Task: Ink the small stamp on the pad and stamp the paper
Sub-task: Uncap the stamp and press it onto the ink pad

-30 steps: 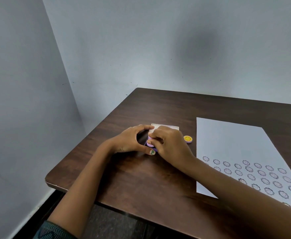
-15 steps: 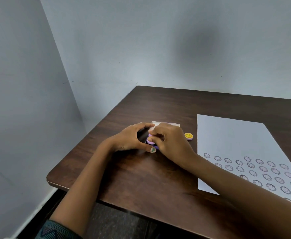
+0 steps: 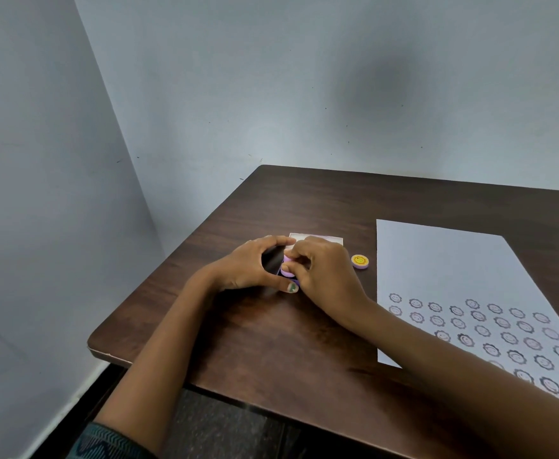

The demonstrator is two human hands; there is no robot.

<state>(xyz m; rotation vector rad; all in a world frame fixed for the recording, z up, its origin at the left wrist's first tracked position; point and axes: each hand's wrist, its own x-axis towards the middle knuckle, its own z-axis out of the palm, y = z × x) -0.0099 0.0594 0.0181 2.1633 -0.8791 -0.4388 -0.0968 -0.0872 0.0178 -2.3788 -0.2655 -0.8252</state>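
Head view: both hands meet over the pad (image 3: 276, 261) on the table (image 3: 304, 200).
Right hand (image 3: 326, 271): pinches the stamp (image 3: 286, 268) on the pad.
Left hand (image 3: 253, 268): fingers curled around the pad's edge.
Paper (image 3: 443, 263): rows of prints; cap (image 3: 360, 261) beside it.
Change: hands unmoved.

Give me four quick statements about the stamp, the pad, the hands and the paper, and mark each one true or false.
1. The right hand pinches the purple stamp over the ink pad. True.
2. The paper is blank. False: rows of stamped faces fill its near part.
3. The left hand steadies the ink pad. True.
4. The yellow smiley cap lies on the paper. False: it lies on the table, left of the sheet.
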